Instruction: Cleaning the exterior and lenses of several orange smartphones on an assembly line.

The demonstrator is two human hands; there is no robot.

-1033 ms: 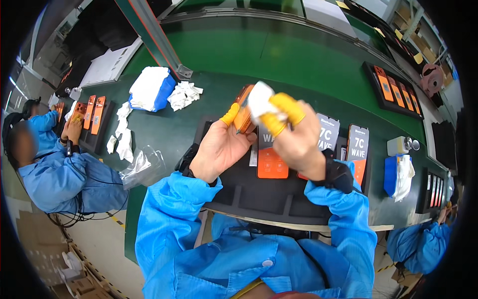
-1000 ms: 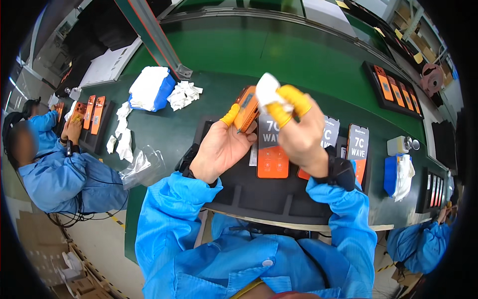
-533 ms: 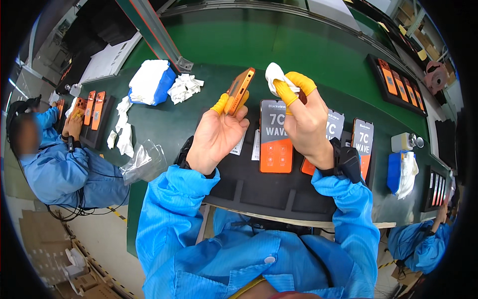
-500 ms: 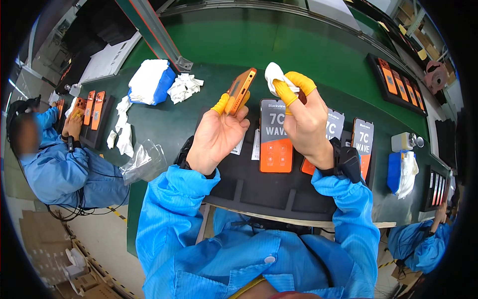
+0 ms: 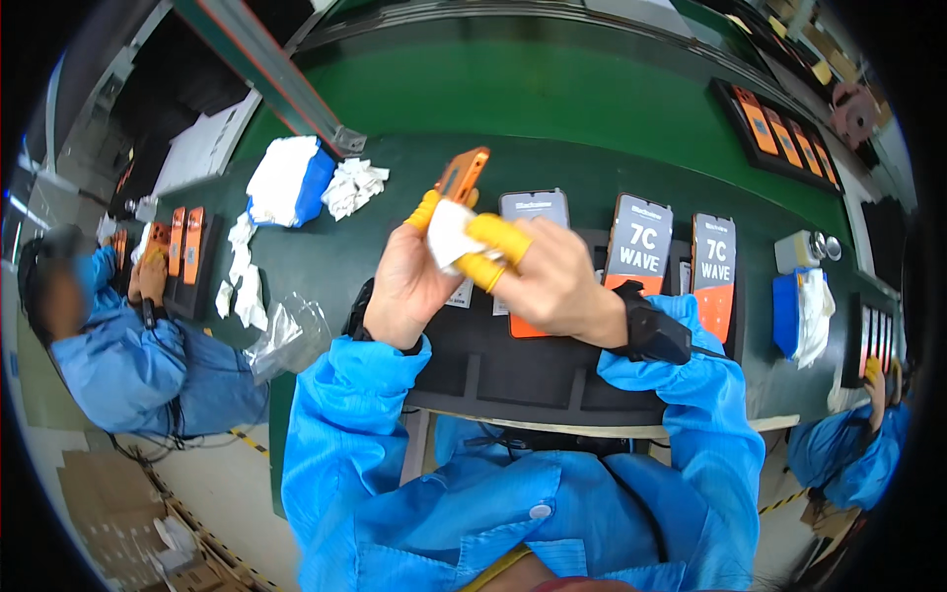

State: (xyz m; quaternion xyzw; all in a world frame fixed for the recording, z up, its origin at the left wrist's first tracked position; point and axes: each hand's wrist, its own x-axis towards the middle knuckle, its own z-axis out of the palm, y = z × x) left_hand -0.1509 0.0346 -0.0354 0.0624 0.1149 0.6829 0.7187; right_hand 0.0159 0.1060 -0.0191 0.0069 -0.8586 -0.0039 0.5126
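Note:
An orange smartphone [image 5: 464, 176] is gripped in my left hand [image 5: 406, 286], tilted edge-on above the bench, with yellow finger cots on the fingertips. My right hand [image 5: 562, 286], also in yellow finger cots, pinches a white cloth [image 5: 450, 237] against the phone's lower end, which the cloth and fingers hide. Beneath my hands lies a black foam tray [image 5: 523, 380]. Several grey-and-orange phones rest in it: one phone [image 5: 533, 205] partly behind my right hand, a middle phone [image 5: 639, 237] and a right-hand phone [image 5: 713, 261].
A blue box of white cloths [image 5: 286, 183] and crumpled cloths [image 5: 353, 187] stand at the left, near a clear plastic bag [image 5: 288, 337]. On the right are a dispenser bottle [image 5: 801, 251] and another blue cloth box [image 5: 786, 316]. Co-workers [image 5: 128, 365] sit at both sides.
My right hand has moved left and down, bringing the cloth from the air onto the phone. The phone has shifted slightly left, and the middle phone in the tray is now uncovered.

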